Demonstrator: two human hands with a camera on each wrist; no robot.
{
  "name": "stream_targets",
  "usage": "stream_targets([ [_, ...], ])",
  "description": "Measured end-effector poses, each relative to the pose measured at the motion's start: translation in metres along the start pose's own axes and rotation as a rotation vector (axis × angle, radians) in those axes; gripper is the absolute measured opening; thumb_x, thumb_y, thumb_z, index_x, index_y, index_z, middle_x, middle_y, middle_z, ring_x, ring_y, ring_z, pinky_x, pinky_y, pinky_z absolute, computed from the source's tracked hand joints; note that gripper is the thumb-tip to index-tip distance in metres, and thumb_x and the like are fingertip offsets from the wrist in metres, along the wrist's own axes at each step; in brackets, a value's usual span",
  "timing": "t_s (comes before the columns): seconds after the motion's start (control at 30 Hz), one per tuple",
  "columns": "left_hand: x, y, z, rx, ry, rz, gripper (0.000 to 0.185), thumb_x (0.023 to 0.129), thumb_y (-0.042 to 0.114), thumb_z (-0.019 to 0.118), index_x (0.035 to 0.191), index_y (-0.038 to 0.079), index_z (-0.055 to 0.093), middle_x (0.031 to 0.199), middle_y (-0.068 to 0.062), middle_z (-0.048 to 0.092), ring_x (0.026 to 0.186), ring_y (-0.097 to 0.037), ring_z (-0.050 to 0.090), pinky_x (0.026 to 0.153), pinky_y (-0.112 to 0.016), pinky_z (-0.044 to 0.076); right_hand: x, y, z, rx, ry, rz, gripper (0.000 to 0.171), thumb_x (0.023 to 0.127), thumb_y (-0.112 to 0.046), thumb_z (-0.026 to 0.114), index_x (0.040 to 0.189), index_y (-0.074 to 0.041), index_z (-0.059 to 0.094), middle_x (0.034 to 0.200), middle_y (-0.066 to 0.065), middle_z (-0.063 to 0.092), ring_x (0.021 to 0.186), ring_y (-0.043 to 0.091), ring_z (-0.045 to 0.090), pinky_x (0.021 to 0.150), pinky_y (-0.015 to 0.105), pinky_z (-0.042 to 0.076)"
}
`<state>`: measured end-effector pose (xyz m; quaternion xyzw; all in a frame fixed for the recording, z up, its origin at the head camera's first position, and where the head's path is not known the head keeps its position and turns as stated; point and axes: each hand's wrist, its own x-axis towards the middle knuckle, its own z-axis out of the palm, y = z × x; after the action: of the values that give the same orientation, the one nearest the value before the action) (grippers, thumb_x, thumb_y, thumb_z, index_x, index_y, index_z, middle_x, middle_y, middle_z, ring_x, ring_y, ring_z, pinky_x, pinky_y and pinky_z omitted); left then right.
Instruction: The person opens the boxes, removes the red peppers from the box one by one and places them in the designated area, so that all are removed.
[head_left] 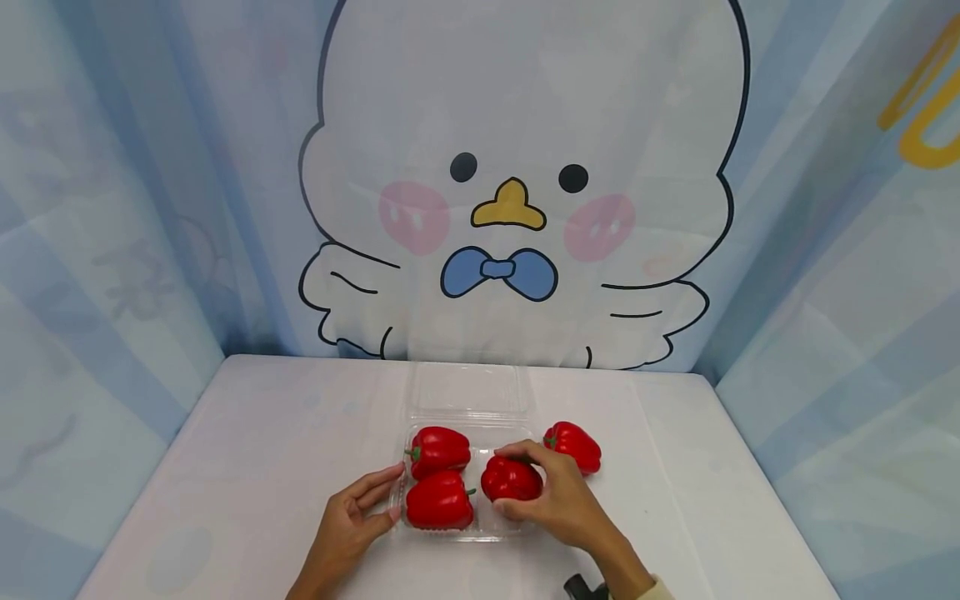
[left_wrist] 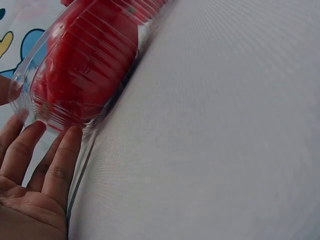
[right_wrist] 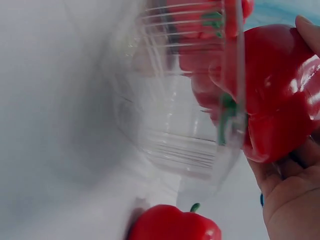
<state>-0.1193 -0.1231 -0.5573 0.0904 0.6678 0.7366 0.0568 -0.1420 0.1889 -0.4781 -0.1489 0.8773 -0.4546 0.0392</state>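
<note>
A clear plastic clamshell box (head_left: 495,530) lies open on the white table, its lid (head_left: 467,388) folded back. Two red bell peppers (head_left: 438,450) (head_left: 438,500) sit in its left half. My right hand (head_left: 551,500) grips a third red pepper (head_left: 510,478) over the box's right half; the right wrist view shows this pepper (right_wrist: 280,95) in my fingers beside the box wall (right_wrist: 180,125). My left hand (head_left: 360,510) rests with straight fingers against the box's left side, where its fingers (left_wrist: 60,160) touch the ribbed wall (left_wrist: 75,75). A fourth pepper (head_left: 573,445) lies on the table right of the box.
The white table (head_left: 262,450) is enclosed by blue striped cloth walls, with a cartoon bird (head_left: 510,192) on the back one. The table's far edge runs just behind the lid. A dark object (head_left: 583,588) shows at my right wrist.
</note>
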Motion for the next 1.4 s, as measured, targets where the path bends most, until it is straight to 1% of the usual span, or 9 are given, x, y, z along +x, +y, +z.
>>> stream_targets([
  [0.27, 0.001, 0.000, 0.001, -0.002, 0.005, 0.004, 0.052, 0.090, 0.005, 0.071, 0.139, 0.001, 0.054, 0.146, -0.018, 0.054, 0.129, -0.006, 0.056, 0.096, -0.018, 0.051, -0.003, -0.007, -0.014, -0.036, 0.085, 0.027, 0.063, 0.065, -0.036, 0.093, 0.121, -0.036, 0.065, 0.119, -0.017, 0.065, 0.116, 0.020, 0.057, 0.082, 0.033, 0.061],
  [0.4, 0.001, 0.001, 0.001, 0.005, 0.013, 0.000, 0.051, 0.090, 0.005, 0.071, 0.138, 0.001, 0.054, 0.145, -0.017, 0.054, 0.128, -0.005, 0.057, 0.095, -0.018, 0.051, -0.005, -0.008, -0.021, -0.058, 0.118, 0.036, 0.063, 0.064, -0.036, 0.094, 0.120, -0.038, 0.065, 0.119, -0.019, 0.064, 0.119, 0.019, 0.056, 0.082, 0.033, 0.061],
  [0.53, 0.001, 0.001, 0.002, 0.000, 0.012, -0.001, 0.052, 0.090, 0.004, 0.071, 0.139, 0.001, 0.054, 0.145, -0.017, 0.054, 0.128, -0.004, 0.057, 0.094, -0.019, 0.052, -0.006, -0.007, -0.027, -0.075, 0.143, 0.024, 0.061, 0.065, -0.038, 0.093, 0.120, -0.038, 0.065, 0.119, -0.019, 0.064, 0.117, 0.020, 0.057, 0.082, 0.033, 0.061],
  [0.73, 0.001, 0.002, 0.002, -0.003, 0.014, -0.005, 0.052, 0.090, 0.005, 0.071, 0.139, 0.001, 0.054, 0.145, -0.017, 0.054, 0.129, -0.005, 0.057, 0.095, -0.018, 0.052, -0.010, -0.003, -0.035, -0.062, 0.158, 0.029, 0.062, 0.066, -0.036, 0.093, 0.120, -0.037, 0.065, 0.121, -0.016, 0.063, 0.114, 0.022, 0.060, 0.081, 0.033, 0.062],
  [0.83, 0.001, 0.002, 0.002, 0.010, 0.027, -0.019, 0.052, 0.090, 0.006, 0.072, 0.138, 0.003, 0.055, 0.145, -0.015, 0.055, 0.128, -0.004, 0.057, 0.095, -0.017, 0.051, -0.013, -0.002, -0.039, -0.057, 0.158, 0.038, 0.062, 0.066, -0.036, 0.093, 0.121, -0.038, 0.064, 0.123, -0.014, 0.063, 0.116, 0.024, 0.059, 0.082, 0.033, 0.062],
  [1.0, 0.000, 0.002, 0.003, 0.031, 0.036, -0.031, 0.052, 0.089, 0.009, 0.073, 0.138, 0.004, 0.056, 0.144, -0.013, 0.057, 0.127, -0.003, 0.057, 0.096, -0.017, 0.050, -0.017, 0.002, -0.044, -0.058, 0.170, 0.024, 0.062, 0.067, -0.035, 0.093, 0.122, -0.035, 0.064, 0.125, -0.012, 0.064, 0.117, 0.024, 0.060, 0.082, 0.033, 0.061],
  [1.1, 0.000, 0.002, 0.003, 0.031, 0.035, -0.022, 0.052, 0.089, 0.008, 0.073, 0.138, 0.004, 0.056, 0.144, -0.013, 0.057, 0.127, -0.005, 0.057, 0.096, -0.016, 0.050, -0.020, 0.004, -0.048, -0.066, 0.182, 0.023, 0.061, 0.068, -0.035, 0.092, 0.122, -0.034, 0.064, 0.125, -0.011, 0.064, 0.117, 0.024, 0.060, 0.082, 0.034, 0.062],
  [1.27, 0.000, 0.002, 0.002, 0.021, 0.025, 0.001, 0.052, 0.089, 0.006, 0.072, 0.138, 0.003, 0.056, 0.145, -0.017, 0.055, 0.129, -0.008, 0.057, 0.096, -0.017, 0.050, -0.025, 0.008, -0.052, -0.076, 0.198, 0.059, 0.063, 0.067, -0.036, 0.093, 0.123, -0.030, 0.065, 0.126, -0.007, 0.065, 0.115, 0.024, 0.061, 0.082, 0.036, 0.062],
  [1.4, 0.000, 0.001, 0.002, 0.002, 0.015, 0.002, 0.052, 0.090, 0.005, 0.072, 0.138, 0.002, 0.054, 0.146, -0.020, 0.053, 0.129, -0.007, 0.057, 0.095, -0.017, 0.051, -0.029, 0.011, -0.055, -0.085, 0.213, 0.080, 0.062, 0.067, -0.036, 0.093, 0.122, -0.032, 0.065, 0.126, -0.006, 0.065, 0.115, 0.023, 0.061, 0.082, 0.038, 0.062],
])
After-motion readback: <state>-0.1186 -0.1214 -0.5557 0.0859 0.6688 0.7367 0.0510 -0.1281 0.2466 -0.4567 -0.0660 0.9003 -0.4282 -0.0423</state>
